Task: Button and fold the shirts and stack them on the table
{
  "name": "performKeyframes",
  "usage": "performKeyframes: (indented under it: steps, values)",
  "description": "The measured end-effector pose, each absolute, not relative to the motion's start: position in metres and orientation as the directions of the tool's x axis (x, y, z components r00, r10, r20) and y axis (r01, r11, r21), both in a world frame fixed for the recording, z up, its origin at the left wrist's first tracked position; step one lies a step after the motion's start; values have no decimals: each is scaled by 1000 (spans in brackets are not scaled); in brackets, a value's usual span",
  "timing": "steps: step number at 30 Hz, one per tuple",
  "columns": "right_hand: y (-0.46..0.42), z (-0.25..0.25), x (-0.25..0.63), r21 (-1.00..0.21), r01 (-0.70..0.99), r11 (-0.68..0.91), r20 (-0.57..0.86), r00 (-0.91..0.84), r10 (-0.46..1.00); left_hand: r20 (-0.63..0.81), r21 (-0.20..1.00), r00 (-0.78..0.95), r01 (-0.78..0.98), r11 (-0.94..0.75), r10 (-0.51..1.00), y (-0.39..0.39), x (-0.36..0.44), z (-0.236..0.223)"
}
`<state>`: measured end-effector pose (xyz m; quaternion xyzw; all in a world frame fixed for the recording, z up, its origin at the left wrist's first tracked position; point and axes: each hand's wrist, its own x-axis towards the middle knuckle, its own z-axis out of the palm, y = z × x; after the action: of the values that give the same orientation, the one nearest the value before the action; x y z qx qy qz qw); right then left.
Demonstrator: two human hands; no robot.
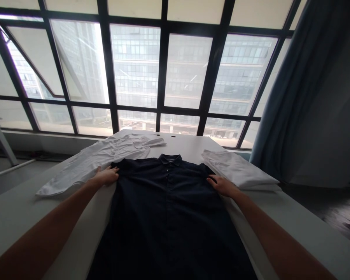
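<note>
A dark navy collared shirt (167,210) lies front up and spread out on the white table, its collar pointing toward the windows. My left hand (107,176) rests at the shirt's left shoulder and sleeve, fingers stretched out and apart. On the opposite side, my right hand (222,186) touches the right sleeve, its fingers slightly bent and apart over the fabric. The lower end of the shirt runs out of view at the bottom.
A white garment (105,155) lies loosely spread at the left of the table (186,146). Folded white cloth (242,169) sits at the right. Behind stand large windows, with a dark blue curtain (297,109) at the right and a white frame (2,142) at far left.
</note>
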<state>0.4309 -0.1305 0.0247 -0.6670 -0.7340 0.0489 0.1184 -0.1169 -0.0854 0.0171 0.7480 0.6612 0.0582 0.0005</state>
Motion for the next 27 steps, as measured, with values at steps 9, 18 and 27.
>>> performKeyframes:
  steps: [9,18,27]
  values:
    - [-147,53,412,76,970,-230,-31,233,972,62,7,17,1000,-17,998,-96,-105,31]
    - [-156,37,372,-67,975,212,98,-205,974,122,142,498,847,-512,858,-144,-20,42]
    - [-156,44,389,-136,964,229,-64,-239,969,-247,295,597,797,-527,764,-177,-19,56]
